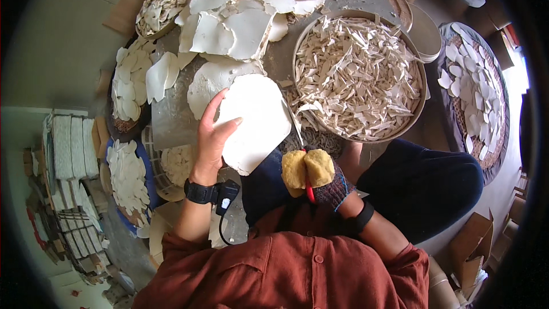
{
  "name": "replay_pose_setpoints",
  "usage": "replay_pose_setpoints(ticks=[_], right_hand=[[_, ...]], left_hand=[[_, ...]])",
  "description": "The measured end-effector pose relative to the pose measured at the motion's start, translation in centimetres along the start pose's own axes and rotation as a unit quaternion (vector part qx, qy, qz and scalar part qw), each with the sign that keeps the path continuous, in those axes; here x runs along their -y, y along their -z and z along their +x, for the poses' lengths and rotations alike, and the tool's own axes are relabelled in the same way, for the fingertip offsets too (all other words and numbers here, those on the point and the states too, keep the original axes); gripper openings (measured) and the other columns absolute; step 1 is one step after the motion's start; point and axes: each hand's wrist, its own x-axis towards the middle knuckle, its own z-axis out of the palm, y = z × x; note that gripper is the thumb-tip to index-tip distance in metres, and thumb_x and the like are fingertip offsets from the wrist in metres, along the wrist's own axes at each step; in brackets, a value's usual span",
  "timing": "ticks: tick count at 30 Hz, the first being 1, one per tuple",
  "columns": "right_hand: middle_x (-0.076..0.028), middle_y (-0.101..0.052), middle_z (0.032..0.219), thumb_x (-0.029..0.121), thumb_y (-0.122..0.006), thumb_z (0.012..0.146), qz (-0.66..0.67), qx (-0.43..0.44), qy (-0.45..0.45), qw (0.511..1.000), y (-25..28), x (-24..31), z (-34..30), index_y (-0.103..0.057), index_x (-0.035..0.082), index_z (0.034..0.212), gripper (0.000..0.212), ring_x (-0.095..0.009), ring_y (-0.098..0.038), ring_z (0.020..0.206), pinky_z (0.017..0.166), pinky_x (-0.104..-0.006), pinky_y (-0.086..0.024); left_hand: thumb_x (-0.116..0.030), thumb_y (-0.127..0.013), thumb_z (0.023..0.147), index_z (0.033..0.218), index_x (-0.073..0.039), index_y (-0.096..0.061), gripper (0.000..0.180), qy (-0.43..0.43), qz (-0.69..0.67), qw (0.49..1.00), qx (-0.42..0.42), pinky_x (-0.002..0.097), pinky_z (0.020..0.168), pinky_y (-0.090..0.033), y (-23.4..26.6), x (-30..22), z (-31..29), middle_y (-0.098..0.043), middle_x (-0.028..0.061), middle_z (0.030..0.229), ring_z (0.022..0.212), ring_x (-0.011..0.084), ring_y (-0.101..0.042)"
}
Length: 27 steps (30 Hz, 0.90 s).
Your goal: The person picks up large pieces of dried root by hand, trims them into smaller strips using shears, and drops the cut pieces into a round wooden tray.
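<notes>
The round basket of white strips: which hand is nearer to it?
Right. The right hand, gloved and gripping a red-handled tool, sits just below the basket; the left hand rests on a white sheet, farther left.

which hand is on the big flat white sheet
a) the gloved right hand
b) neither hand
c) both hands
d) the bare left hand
d: the bare left hand lies spread on the big flat white sheet, while the gloved right hand grips a red-handled tool beside it, off the sheet.
</notes>
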Motion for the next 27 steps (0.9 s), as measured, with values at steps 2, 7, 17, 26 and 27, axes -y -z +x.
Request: replay_pose_setpoints(ticks=[2,7,17,26,27], right_hand=[[-0.011,-0.059,0.095,0.029,-0.064,0.072,0.014,0.006,-0.005,1.000,0.0,0.4,0.1,-0.054,0.008,0.104,0.039,-0.028,-0.058,0.088,0.078,-0.0347,-0.047],[-0.012,-0.058,0.107,0.015,-0.046,0.090,-0.109,0.036,0.054,0.992,0.8,1.0,0.5,-0.053,-0.001,0.108,0.025,-0.020,-0.056,0.099,0.085,-0.0328,-0.045],[-0.013,-0.059,0.104,0.014,-0.048,0.089,-0.026,0.019,-0.007,0.999,1.4,3.3,1.0,-0.054,-0.003,0.107,0.026,-0.021,-0.058,0.095,0.083,-0.0321,-0.047],[-0.018,-0.051,0.118,0.025,-0.045,0.090,-0.080,0.061,0.037,0.994,2.4,2.1,0.0,-0.045,-0.004,0.117,0.039,-0.027,-0.051,0.108,0.093,-0.0384,-0.040],[-0.019,-0.048,0.120,0.033,-0.044,0.090,0.056,0.056,-0.071,0.994,2.5,2.5,0.5,-0.043,-0.004,0.119,0.046,-0.029,-0.048,0.111,0.096,-0.0407,-0.037]], left_hand=[[0.001,-0.058,0.072,0.128,-0.002,-0.038,0.060,0.032,-0.025,0.999,0.020,0.0287,0.092,-0.039,0.1,-0.3,0.0,-0.045,0.0094,0.122,0.109,0.0178,-0.047],[0.000,-0.060,0.071,0.128,-0.002,-0.039,0.060,0.050,0.014,0.997,0.052,0.0280,0.091,-0.039,0.9,0.2,0.4,-0.047,0.0096,0.120,0.107,0.0166,-0.048],[-0.004,-0.061,0.071,0.128,-0.002,-0.039,0.061,0.102,0.004,0.991,0.087,0.0258,0.089,-0.041,0.5,-0.8,0.1,-0.050,0.0092,0.116,0.103,0.0146,-0.050],[-0.004,-0.061,0.071,0.129,-0.003,-0.039,0.062,0.129,0.020,0.979,0.156,0.0248,0.089,-0.040,1.5,-0.6,0.4,-0.048,0.0072,0.119,0.103,0.0123,-0.049],[-0.004,-0.061,0.071,0.129,-0.003,-0.039,0.062,0.129,0.018,0.980,0.150,0.0248,0.089,-0.040,1.6,-0.6,0.5,-0.048,0.0072,0.119,0.103,0.0123,-0.049]])
